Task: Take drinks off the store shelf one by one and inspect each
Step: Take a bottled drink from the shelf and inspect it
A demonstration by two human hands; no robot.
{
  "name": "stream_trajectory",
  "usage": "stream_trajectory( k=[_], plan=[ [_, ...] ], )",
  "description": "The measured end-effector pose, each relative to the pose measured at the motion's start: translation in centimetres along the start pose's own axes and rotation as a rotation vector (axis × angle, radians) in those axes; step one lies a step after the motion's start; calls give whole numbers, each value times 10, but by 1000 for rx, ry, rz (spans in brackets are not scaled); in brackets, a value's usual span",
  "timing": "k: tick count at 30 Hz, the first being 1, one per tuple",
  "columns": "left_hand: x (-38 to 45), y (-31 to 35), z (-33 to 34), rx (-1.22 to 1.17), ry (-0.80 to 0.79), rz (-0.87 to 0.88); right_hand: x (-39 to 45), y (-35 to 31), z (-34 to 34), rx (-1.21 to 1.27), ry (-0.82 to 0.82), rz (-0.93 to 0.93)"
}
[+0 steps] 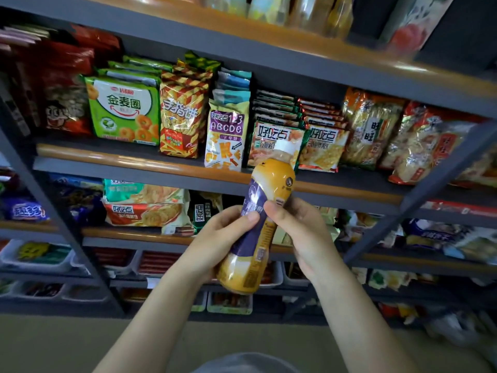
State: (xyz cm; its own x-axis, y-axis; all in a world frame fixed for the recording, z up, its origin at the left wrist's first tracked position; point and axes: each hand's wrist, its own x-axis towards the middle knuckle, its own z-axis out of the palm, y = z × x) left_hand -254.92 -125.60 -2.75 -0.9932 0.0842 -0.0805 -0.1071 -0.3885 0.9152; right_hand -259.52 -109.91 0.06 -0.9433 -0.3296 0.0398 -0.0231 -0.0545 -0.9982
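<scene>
The left hand (pixel 215 238) wraps around the lower half of the drink bottle (pixel 258 224), its thumb laid across the purple label and the fingers hidden behind; the right hand (pixel 298 232) grips the same bottle from the other side at mid-height, thumb pressed on the label just beside the left thumb, the fingers curled round the back; between them the bottle is held in the air in front of the shelving, tilted with its white cap (pixel 285 147) leaning up and to the right, its yellow-orange body showing above and below the label. Behind the cap, on the middle shelf (pixel 121 160), stand snack bags along the front edge: a green ring-snack bag (pixel 123 111) towards the left end, a red-and-yellow striped bag (pixel 181 119) next to it, a purple-topped letter-biscuit bag (pixel 226 135) just left of the bottle's neck, and rice-cracker bags (pixel 368 127) towards the right end. The shelf below (pixel 134 234) carries more biscuit packs behind the hands; lower still sit white trays (pixel 35 261) of small goods, blurred; the top shelf's contents are too blurred to tell.
</scene>
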Motion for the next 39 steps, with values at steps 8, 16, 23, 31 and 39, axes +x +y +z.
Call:
stream_trajectory(
  k=[8, 16, 23, 31, 39],
  plan=[
    [4, -2, 2, -53, 89, 73, 0, 2, -5, -50, 31, 5],
    [-6, -1, 2, -45, 48, -38, 0, 7, 6, 84, 36, 58],
    [-13, -2, -5, -84, 121, 115, 5, 7, 12, 35, 4, 59],
    [-13, 8, -3, -76, 40, 30, 6, 6, 10, 16, -41, 60],
    [-8, -1, -4, -59, 110, 107, 12, 14, 3, -65, 3, 4]
  ],
)
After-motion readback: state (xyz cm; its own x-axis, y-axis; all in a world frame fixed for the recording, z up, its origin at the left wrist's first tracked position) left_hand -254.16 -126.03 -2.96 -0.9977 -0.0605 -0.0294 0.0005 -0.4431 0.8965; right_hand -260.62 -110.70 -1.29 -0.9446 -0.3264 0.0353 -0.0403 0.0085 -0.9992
